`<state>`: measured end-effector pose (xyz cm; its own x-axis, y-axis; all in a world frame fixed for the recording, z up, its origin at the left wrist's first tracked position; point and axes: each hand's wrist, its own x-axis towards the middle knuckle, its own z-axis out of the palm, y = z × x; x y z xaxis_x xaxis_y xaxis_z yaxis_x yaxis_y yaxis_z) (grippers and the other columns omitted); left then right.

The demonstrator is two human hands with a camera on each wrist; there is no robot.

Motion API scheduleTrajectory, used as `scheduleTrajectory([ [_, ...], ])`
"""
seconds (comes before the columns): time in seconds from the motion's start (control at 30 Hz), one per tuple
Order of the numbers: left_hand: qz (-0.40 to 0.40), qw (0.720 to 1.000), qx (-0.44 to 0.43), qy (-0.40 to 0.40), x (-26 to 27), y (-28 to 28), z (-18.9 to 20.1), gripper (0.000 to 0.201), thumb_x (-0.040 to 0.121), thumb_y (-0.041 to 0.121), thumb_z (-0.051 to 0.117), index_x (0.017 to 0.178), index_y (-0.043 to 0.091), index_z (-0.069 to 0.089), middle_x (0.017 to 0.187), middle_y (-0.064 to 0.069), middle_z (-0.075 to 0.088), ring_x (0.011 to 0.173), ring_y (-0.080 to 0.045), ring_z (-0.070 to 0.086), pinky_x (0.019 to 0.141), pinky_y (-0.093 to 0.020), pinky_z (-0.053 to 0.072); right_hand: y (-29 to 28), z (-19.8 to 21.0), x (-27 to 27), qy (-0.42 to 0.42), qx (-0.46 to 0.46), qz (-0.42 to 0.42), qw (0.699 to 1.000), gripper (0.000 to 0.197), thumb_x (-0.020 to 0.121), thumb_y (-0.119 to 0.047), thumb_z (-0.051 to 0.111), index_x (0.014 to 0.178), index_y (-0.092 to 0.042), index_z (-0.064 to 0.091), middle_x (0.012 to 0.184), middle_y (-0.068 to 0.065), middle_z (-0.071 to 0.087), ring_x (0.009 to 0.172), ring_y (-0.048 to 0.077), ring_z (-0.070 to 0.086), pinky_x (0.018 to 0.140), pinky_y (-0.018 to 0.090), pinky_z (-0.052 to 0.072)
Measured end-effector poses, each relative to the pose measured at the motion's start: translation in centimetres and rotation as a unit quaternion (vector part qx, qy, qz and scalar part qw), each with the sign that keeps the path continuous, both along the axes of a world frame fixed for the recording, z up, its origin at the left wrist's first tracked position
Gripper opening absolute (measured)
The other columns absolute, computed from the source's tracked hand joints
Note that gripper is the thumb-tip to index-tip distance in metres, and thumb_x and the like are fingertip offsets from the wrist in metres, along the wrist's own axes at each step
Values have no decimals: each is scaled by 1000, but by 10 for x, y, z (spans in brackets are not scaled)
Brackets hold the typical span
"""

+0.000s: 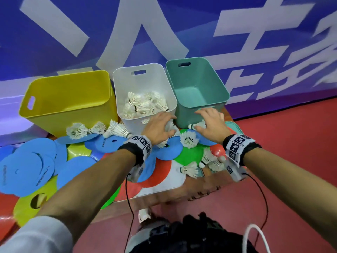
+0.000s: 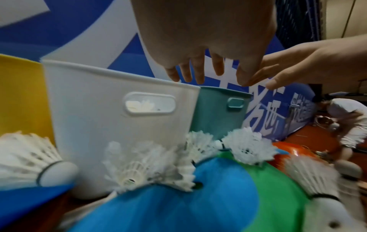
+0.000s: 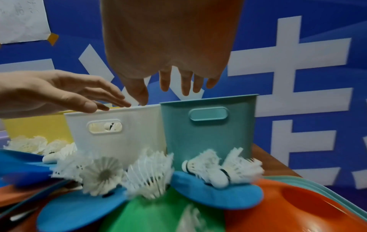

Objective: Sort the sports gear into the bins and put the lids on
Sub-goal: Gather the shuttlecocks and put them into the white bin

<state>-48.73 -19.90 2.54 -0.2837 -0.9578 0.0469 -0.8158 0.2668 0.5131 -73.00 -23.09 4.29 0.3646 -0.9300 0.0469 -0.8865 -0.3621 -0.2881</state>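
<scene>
The yellow bin (image 1: pixel 69 95) stands leftmost, then the white bin (image 1: pixel 144 83) with shuttlecocks (image 1: pixel 144 105) inside, then the teal bin (image 1: pixel 197 84). Your left hand (image 1: pixel 158 126) and right hand (image 1: pixel 211 123) hover spread, holding nothing, above loose shuttles (image 1: pixel 188 140) on colored discs (image 1: pixel 32 167).
</scene>
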Motion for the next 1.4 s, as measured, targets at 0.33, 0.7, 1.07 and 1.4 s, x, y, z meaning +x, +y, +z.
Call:
scheduleTrajectory([
  [0.33,-6,996,69,-51,-79,41,-44,72,87,43,67,148,25,35,158,-6,28,145,-25,24,117,-40,19,52,-36,-80,43,77,-21,996,65,85,-42,66,143,-26,40,149,4,33,139,23,25,107,39,18],
  [0.7,20,983,115,-140,-96,21,-55,81,87,51,63,153,36,18,163,-10,7,149,-29,11,119,-50,15,55,-53,-94,68,201,-16,977,79,82,-50,69,147,-29,30,159,4,16,146,22,11,114,49,12],
  [1.07,8,967,138,-216,-108,11,-61,70,97,44,51,154,39,10,163,-11,3,150,-27,7,117,-56,0,57,-72,-106,154,203,0,967,42,84,-40,64,125,-31,57,155,5,28,144,25,13,106,48,22],
  [1.4,20,978,95,-182,-112,10,-50,65,96,40,50,153,35,17,150,-13,28,141,-29,28,118,-60,2,56,-59,-114,118,190,-4,975,34,81,-35,65,113,-25,63,134,-3,49,133,20,27,95,40,23],
])
